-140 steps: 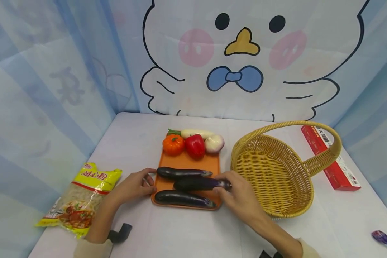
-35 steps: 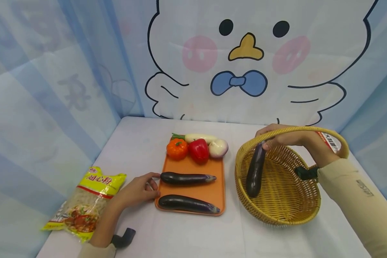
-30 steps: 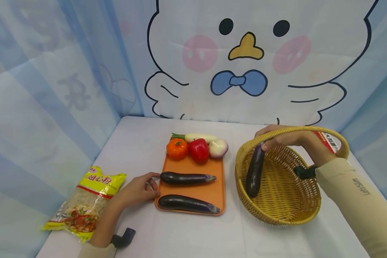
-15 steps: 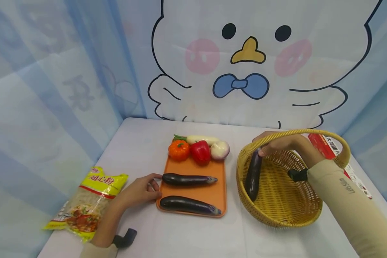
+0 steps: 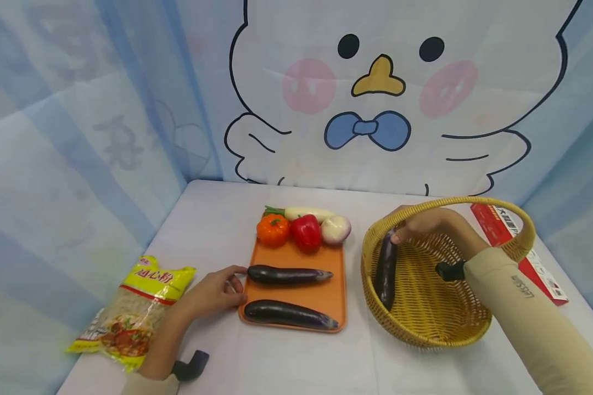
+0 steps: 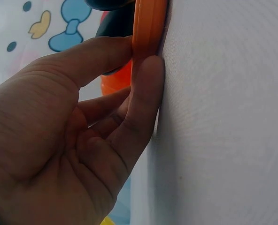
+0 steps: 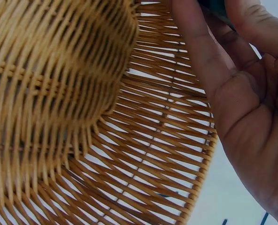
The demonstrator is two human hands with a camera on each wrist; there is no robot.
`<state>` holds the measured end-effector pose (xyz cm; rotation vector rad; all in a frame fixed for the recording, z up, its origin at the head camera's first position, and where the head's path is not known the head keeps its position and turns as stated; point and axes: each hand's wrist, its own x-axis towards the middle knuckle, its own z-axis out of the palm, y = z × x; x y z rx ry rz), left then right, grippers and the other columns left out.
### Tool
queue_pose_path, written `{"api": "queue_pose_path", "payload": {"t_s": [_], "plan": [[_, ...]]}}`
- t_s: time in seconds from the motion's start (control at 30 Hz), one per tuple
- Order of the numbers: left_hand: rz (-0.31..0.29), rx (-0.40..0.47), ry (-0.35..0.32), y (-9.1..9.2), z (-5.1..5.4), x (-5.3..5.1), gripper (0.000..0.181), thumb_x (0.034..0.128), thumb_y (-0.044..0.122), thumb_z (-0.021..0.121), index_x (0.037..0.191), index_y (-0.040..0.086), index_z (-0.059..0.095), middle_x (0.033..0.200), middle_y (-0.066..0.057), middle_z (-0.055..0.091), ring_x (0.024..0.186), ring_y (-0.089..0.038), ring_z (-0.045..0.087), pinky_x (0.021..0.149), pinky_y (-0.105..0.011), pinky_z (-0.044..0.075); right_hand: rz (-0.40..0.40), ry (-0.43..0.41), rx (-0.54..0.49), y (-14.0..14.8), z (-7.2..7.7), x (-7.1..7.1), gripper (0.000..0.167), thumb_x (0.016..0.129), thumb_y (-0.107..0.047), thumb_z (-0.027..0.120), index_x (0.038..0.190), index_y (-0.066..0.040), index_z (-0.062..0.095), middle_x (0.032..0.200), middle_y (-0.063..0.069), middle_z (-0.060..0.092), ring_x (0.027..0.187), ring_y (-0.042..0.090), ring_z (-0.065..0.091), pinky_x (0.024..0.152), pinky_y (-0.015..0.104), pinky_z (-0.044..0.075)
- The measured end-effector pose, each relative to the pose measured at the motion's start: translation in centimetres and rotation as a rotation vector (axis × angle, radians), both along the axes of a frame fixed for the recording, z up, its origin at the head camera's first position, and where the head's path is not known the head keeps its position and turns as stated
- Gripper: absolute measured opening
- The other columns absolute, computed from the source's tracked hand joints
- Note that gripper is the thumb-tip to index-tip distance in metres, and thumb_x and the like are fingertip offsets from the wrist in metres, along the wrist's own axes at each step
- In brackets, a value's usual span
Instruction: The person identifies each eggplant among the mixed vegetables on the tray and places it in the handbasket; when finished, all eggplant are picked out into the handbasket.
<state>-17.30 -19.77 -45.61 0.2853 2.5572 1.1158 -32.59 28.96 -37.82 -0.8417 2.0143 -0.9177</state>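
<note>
My right hand (image 5: 420, 225) reaches under the handle of a yellow wicker basket (image 5: 432, 312) and grips an eggplant (image 5: 387, 274) near its stem end. This eggplant stands slanted inside the basket against its left wall. In the right wrist view only a dark sliver of it shows past the fingers. My left hand (image 5: 214, 293) pinches the left edge of an orange tray (image 6: 148, 28), thumb above and a finger below. Two more eggplants lie on the tray, a rear eggplant (image 5: 289, 275) and a front eggplant (image 5: 290, 315).
At the tray's back sit an orange pumpkin (image 5: 273, 230), a red bell pepper (image 5: 306, 233), a purple-white turnip (image 5: 336, 229) and a white radish (image 5: 308, 213). A yellow noodle bag (image 5: 138, 312) lies left. Behind the basket's right side lies a red box (image 5: 538, 280).
Since the earliest frame, my right hand has carried the middle eggplant from the tray into the basket. Lately hand and eggplant have sunk slightly lower and left. My left hand stays at the tray.
</note>
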Motion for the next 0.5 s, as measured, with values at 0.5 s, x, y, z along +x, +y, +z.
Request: {"api": "queue_pose_path", "payload": {"t_s": [0.5], "plan": [[0.000, 0.009, -0.009, -0.1, -0.1, 0.0, 0.054, 0.0862, 0.018, 0.077, 0.134, 0.008, 0.054, 0.086, 0.001, 0.060, 0.071, -0.016, 0.057, 0.066, -0.032, 0.050, -0.084, 0.044, 0.184, -0.1, -2.3, 0.5, 0.025, 0.093, -0.020, 0.069, 0.114, -0.008, 0.071, 0.112, 0.006, 0.064, 0.101, 0.025, 0.055, 0.087, 0.039, 0.043]]}}
